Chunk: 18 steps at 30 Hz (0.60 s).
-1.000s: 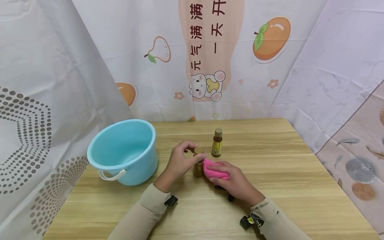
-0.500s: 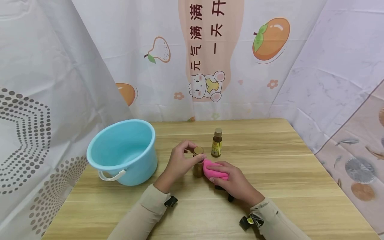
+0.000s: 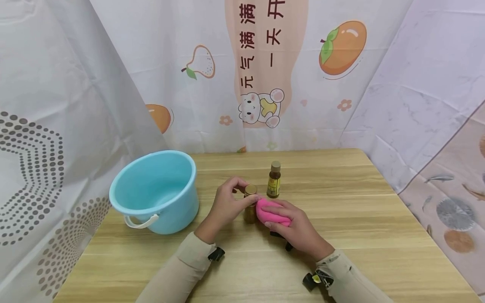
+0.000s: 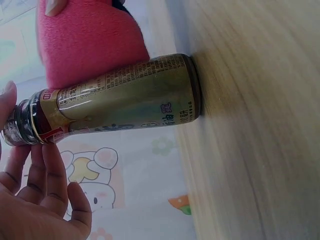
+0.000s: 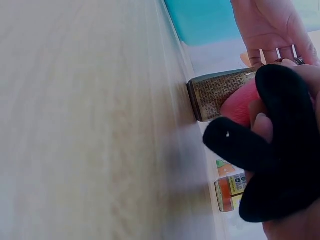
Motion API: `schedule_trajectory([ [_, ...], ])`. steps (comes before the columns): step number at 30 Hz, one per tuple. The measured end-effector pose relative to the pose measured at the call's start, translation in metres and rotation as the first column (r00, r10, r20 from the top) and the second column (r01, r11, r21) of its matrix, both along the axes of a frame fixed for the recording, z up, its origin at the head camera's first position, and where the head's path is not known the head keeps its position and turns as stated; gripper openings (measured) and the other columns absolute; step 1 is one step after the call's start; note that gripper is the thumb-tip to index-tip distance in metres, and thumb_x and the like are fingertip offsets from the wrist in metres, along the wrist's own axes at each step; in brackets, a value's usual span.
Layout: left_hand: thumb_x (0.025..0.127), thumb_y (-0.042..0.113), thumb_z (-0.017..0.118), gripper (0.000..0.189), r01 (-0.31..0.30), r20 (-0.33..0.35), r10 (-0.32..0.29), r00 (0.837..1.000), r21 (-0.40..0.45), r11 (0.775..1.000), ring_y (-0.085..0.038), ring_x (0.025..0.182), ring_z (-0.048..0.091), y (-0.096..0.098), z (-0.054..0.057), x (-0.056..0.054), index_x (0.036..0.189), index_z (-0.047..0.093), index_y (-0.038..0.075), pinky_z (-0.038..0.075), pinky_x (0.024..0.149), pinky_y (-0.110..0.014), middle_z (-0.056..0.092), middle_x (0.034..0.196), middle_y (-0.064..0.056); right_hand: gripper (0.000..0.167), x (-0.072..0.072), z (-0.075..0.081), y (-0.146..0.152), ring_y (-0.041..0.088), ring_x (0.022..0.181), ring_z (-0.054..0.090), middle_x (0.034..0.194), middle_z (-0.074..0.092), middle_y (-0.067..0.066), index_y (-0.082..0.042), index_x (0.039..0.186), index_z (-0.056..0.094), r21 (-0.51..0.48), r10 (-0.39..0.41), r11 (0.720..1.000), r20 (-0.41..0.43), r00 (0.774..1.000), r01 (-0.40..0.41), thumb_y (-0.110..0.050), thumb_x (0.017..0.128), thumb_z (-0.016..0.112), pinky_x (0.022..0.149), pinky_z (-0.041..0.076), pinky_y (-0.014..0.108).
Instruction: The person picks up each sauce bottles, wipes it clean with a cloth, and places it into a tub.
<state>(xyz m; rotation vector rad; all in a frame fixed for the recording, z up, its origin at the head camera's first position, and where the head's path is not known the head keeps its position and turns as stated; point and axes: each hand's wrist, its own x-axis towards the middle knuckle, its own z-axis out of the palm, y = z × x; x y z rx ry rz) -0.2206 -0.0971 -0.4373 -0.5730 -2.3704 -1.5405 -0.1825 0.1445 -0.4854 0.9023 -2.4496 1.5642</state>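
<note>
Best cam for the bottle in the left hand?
Left wrist: the bottle shows nearly whole, neck to base, print up close. Head sees it smaller, from above, partly behind the left hand. Right wrist shows mainly its lower part; the pink plush and black pieces hide much of the rest.

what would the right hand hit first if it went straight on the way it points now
Most likely the brown bottle that the left hand pinches near its top; the pink plush item in the right hand appears to touch the bottle's side.
</note>
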Motion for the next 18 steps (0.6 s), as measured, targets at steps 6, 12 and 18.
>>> schedule_trajectory([
  [6, 0.08, 0.036, 0.091, 0.034, -0.009, -0.021, 0.008, 1.0, -0.011, 1.0, -0.012, 0.093, 0.064, 0.0, 0.0005, -0.0007, 0.1, 0.068, 0.021, 0.048, 0.088, -0.043, 0.07, 0.097, 0.008, 0.044, 0.0016, 0.0028, -0.001, 0.02, 0.135, 0.058, 0.149, 0.056, -0.007, -0.031, 0.139, 0.067, -0.024, -0.008, 1.0, -0.01, 1.0, 0.008, -0.029, 0.096, 0.076, 0.102, 0.057, 0.029],
  [12, 0.08, 0.033, 0.091, 0.034, -0.006, -0.012, 0.006, 1.0, -0.002, 1.0, -0.013, 0.095, 0.063, 0.0003, -0.0011, -0.001, 0.099, 0.067, 0.02, 0.049, 0.089, -0.051, 0.068, 0.099, 0.007, 0.041, 0.0035, 0.005, -0.0009, 0.02, 0.136, 0.057, 0.149, 0.055, -0.006, -0.033, 0.136, 0.068, -0.035, -0.021, 0.999, -0.004, 1.0, 0.021, -0.03, 0.096, 0.076, 0.101, 0.057, 0.029],
  [18, 0.081, 0.035, 0.091, 0.036, -0.018, -0.009, 0.017, 1.0, -0.012, 1.0, -0.015, 0.096, 0.062, 0.0004, -0.0053, -0.0022, 0.1, 0.065, 0.019, 0.051, 0.091, -0.058, 0.067, 0.099, 0.005, 0.041, 0.0034, 0.0039, -0.0006, 0.02, 0.136, 0.057, 0.149, 0.055, -0.006, -0.033, 0.136, 0.068, -0.026, -0.021, 0.999, -0.008, 1.0, 0.021, -0.03, 0.096, 0.076, 0.101, 0.057, 0.028],
])
